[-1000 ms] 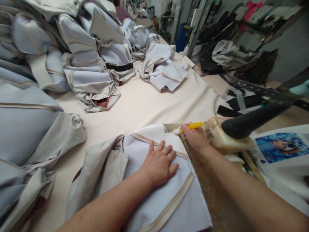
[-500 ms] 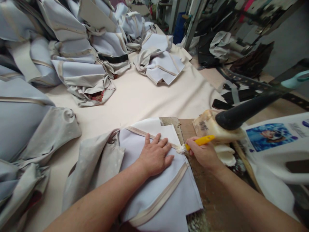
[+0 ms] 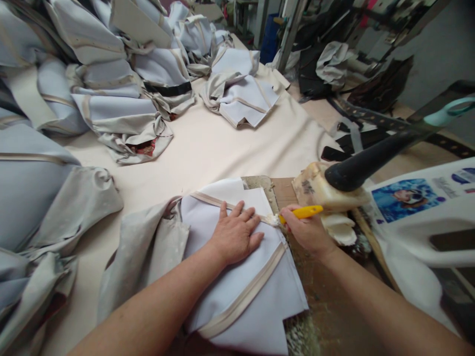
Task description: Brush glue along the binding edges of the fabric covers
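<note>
My left hand (image 3: pixel 235 232) lies flat with fingers spread on a pale bluish-white sewn piece (image 3: pixel 248 291). Beige seam strips (image 3: pixel 247 294) run across that piece, and a grey fabric part (image 3: pixel 146 249) is bunched at its left. In my right hand (image 3: pixel 306 230) is a brush with a yellow handle (image 3: pixel 306 212). White paste coats the bristles (image 3: pixel 274 219), which touch the piece's right edge where the upper strip ends. Under that edge lies a brown board (image 3: pixel 315 296) crusted with dried residue.
Many similar sewn pieces (image 3: pixel 118 106) are heaped at the left and back. At the right stand a yellowish block (image 3: pixel 309 185) with a black tapered object (image 3: pixel 371 165) over it, and a white plastic jug (image 3: pixel 426 237) with a picture label. Black scraps (image 3: pixel 334 153) lie behind.
The brush and my right hand have shifted slightly up and left along the edge. My left hand stays pressed on the piece. The whole view has moved a little.
</note>
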Demonstrator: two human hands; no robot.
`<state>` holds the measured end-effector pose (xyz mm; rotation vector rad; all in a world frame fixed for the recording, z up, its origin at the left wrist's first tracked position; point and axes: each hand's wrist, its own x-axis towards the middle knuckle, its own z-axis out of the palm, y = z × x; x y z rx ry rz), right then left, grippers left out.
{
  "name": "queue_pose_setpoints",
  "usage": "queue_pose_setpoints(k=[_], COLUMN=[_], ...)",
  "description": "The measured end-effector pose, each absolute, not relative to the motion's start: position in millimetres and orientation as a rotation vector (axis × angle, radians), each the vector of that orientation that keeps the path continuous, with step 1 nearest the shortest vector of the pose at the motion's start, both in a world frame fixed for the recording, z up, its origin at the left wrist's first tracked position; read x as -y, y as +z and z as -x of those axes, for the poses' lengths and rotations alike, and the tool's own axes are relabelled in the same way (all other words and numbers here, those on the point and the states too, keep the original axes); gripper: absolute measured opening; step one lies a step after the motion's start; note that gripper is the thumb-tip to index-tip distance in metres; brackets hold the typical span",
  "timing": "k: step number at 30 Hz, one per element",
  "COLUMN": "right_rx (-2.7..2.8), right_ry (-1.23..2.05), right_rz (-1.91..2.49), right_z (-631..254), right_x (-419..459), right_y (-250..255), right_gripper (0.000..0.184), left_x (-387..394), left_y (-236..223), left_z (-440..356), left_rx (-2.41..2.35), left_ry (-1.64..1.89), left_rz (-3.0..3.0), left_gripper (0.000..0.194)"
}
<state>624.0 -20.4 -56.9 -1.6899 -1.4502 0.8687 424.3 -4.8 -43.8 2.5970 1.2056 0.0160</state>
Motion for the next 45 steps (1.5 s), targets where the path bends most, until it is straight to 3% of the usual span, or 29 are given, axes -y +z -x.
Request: queue_pose_setpoints(k=[7, 13, 17, 23, 32, 39, 45], right_rx=[1.363, 1.283, 1.318, 1.401, 1.414, 1.472, 1.478], right_ry=[1.064, 0.907, 0.789, 0.924, 0.648, 0.657, 0.849], right_rz=[1.847, 1.701, 1.677, 1.748, 1.702, 1.653, 1.731], right_z=[-638, -629, -624, -630, -633, -630, -627], right_x=[72, 45, 50, 102, 84, 92, 146], right_y=[-44, -52, -57, -42, -59, -59, -54], right_gripper=[0.03, 0.029, 0.03, 0.035, 0.029, 0.028, 0.035], left_x=[5, 37, 49, 48, 52, 53, 54], left_y=[-34, -7, -13, -20, -21, -23, -26], left_z=[-428, -439, -439, -438, -441, -441, -439], left_rx=[-1.211, -0.922, -0.94, -0.94, -0.973, -0.966, -0.948], left_ry=[-0.029, -0.13, -0.167, -0.162, -0.17, -0.166, -0.164], left_rz=[-2.555, -2.532, -2.497, -2.462, -2.482, -2.514, -2.536], left_gripper=[0.042, 0.033, 0.029, 0.026, 0.024, 0.023, 0.023])
